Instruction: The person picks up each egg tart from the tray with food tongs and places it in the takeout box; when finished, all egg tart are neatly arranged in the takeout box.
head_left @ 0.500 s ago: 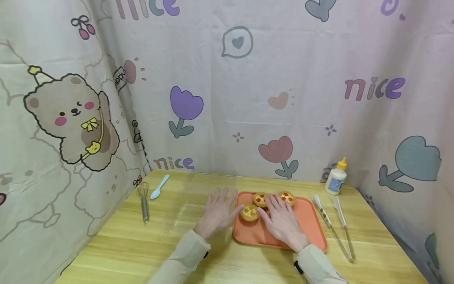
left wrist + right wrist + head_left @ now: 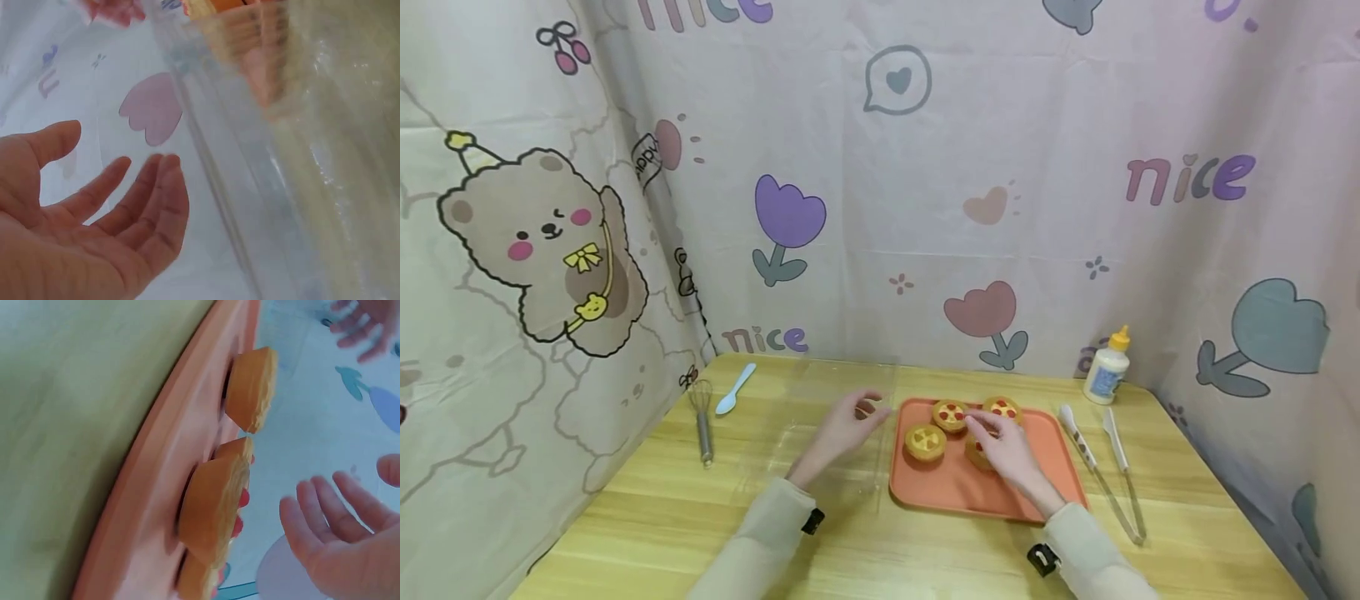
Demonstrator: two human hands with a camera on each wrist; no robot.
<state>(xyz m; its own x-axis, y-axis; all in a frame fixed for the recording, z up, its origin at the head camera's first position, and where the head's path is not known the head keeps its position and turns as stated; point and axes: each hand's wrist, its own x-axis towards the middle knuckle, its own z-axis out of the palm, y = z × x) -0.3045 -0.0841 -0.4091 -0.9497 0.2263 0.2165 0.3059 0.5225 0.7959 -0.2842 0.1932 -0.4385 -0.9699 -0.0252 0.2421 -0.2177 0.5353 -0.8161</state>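
Observation:
An orange tray [image 2: 936, 492] bears several small tarts. One tart [image 2: 925, 442] has yellow chunks on top; a red-dotted tart [image 2: 950, 416] and another red-dotted tart [image 2: 1002, 408] sit behind it. My right hand [image 2: 1003, 446] hovers over the tray, partly covering a nearer tart [image 2: 976, 454]. In the right wrist view its loosely bent fingers [image 2: 322, 519] hold nothing and stay apart from the tarts. Over a clear plastic box [image 2: 782, 446], left of the tray, hangs my left hand [image 2: 847, 423]. Its fingers [image 2: 169, 206] are relaxed around empty air in the left wrist view.
A whisk [image 2: 703, 429] and a light blue spoon [image 2: 735, 390] lie at the table's left. To the right of the tray are tongs [image 2: 1101, 475], spread apart, and a white bottle with a yellow cap [image 2: 1107, 371]. Printed curtains [image 2: 880, 183] hang behind the table.
Both hands have turned from palm-down with spread fingers to a loosely bent pose. The left hand has moved slightly left. The nearer tart under the right hand now partly shows.

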